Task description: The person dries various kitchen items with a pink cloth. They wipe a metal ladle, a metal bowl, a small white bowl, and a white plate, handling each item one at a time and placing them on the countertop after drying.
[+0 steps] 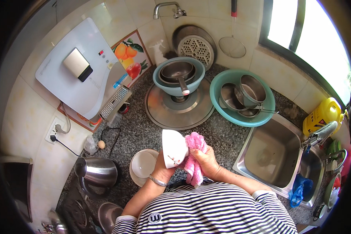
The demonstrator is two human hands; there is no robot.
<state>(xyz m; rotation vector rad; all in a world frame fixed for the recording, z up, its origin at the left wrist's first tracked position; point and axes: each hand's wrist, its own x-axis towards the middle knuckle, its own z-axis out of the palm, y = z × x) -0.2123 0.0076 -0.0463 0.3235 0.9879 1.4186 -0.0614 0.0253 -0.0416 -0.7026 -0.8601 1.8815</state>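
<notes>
My left hand point(165, 171) grips a white bowl point(172, 149) with a small red floral pattern; the bowl is tilted onto its side in front of my body. A bunched pink cloth point(195, 158) is in my right hand point(206, 162), against the bowl's base. To the left of my left hand, a white bowl point(144, 164) rests on a white plate or wider dish point(133, 175) on the speckled stone counter. My left fingers are mostly hidden behind the held bowl.
A steel lid point(180, 117) lies under a stacked blue basin point(161, 79). Right of it, a green basin point(215, 96) holds steel pans, beside a steel sink point(263, 146). An electric kettle point(101, 172), an egg point(101, 144) and a steel bowl point(108, 216) are at left.
</notes>
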